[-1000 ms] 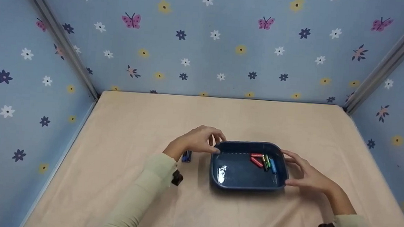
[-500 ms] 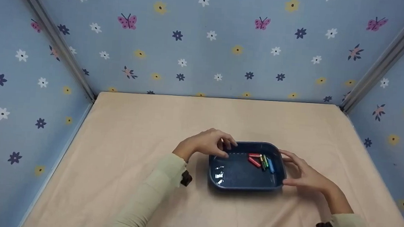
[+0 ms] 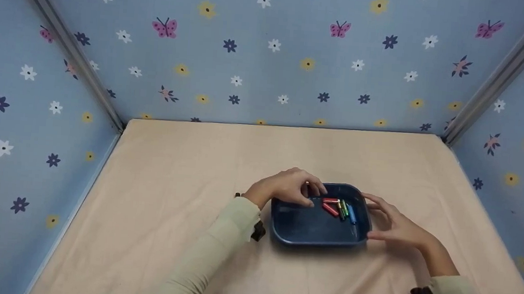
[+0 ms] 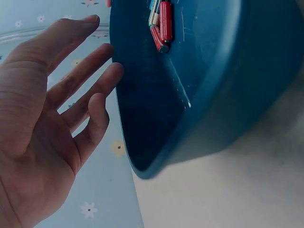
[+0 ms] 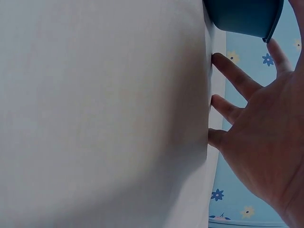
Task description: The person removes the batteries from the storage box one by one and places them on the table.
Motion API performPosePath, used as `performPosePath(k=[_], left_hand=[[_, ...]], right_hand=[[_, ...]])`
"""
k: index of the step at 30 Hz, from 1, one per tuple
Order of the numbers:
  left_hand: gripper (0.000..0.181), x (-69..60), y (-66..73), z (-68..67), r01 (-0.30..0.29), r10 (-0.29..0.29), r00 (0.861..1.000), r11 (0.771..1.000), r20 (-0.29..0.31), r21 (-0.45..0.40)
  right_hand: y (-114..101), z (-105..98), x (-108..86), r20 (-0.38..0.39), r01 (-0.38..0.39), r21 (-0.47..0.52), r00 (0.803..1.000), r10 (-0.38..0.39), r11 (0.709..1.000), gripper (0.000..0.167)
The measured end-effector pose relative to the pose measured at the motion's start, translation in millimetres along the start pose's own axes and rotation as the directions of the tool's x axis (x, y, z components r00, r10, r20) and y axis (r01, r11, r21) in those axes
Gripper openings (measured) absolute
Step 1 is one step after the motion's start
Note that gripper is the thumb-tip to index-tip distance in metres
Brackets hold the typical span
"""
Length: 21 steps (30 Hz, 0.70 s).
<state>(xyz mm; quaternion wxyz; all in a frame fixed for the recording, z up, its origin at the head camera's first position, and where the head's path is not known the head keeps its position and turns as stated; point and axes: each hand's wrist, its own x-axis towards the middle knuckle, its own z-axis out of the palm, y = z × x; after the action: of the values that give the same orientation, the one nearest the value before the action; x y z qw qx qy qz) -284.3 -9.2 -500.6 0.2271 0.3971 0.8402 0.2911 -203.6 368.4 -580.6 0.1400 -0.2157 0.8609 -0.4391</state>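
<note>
A dark blue rectangular tray (image 3: 311,228) stands on the cloth. Toward its right end lie several small batteries: red ones (image 3: 330,210), green ones (image 3: 343,211) and a blue one (image 3: 352,215). Over the tray's far left part hovers my left hand (image 3: 289,186), its fingers loosely bent around nothing. In the left wrist view that hand (image 4: 52,104) is beside the tray wall, with red batteries (image 4: 165,21) visible inside. My right hand (image 3: 398,228) has its fingers spread at the tray's right side, thumb and a finger at the rim. Nothing is gripped in it.
A beige cloth (image 3: 169,196) covers the table. Blue flowered panels (image 3: 269,49) enclose the back and both sides, with grey posts (image 3: 68,47) at the corners. Just left of my left wrist, a small dark end (image 3: 238,194) peeks out, mostly hidden by the arm.
My left hand has moved right, from the tray's left rim to above its inside. The forearm now mostly covers the dark blue batteries seen on the cloth earlier. My right hand stays put.
</note>
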Motion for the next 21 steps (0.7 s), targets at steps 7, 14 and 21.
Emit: performPosePath(k=[7, 14, 21], left_hand=[[0.049, 11.5, 0.3, 7.9, 0.027, -0.024, 0.998, 0.999, 0.064, -0.042], [0.050, 25.4, 1.5, 14.7, 0.020, -0.015, 0.997, 0.997, 0.082, -0.068], [0.051, 33.0, 5.6, 21.7, 0.055, -0.049, 0.992, 0.997, 0.118, -0.045]], right_hand=[[0, 0, -0.5, 0.002, 0.001, -0.002, 1.000, -0.001, 1.000, 0.101], [-2, -1, -0.6, 0.001, -0.007, -0.010, 1.000, 0.007, 1.000, 0.101], [-1, 0, -0.3, 0.006, 0.001, -0.020, 1.000, -0.001, 1.000, 0.101]])
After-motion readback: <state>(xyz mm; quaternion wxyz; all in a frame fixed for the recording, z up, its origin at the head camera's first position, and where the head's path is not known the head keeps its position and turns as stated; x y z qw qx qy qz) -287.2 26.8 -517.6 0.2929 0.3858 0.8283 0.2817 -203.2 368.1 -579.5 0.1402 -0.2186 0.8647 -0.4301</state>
